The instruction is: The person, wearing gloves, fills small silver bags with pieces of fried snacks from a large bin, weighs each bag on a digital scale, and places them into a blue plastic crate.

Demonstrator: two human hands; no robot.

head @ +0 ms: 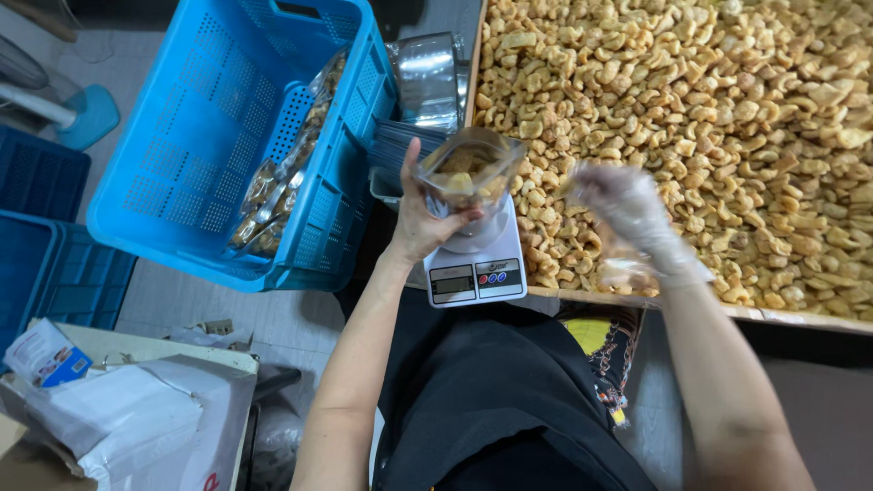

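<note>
My left hand (423,218) holds a clear plastic pouch (468,168) open at the top, partly filled with golden fried snack pieces. The pouch stands on a small white digital scale (475,273). My right hand (627,205), in a thin clear plastic glove, is blurred just right of the pouch, above the heap of snack pieces (709,118). Whether it holds any pieces I cannot tell.
A wooden-edged tray (782,315) holds the snack heap. A tilted blue plastic crate (227,136) on the left contains several filled pouches (282,182). A steel pot (427,77) stands behind the scale. Dark blue crates (41,227) and a cardboard box with bags (127,409) lie lower left.
</note>
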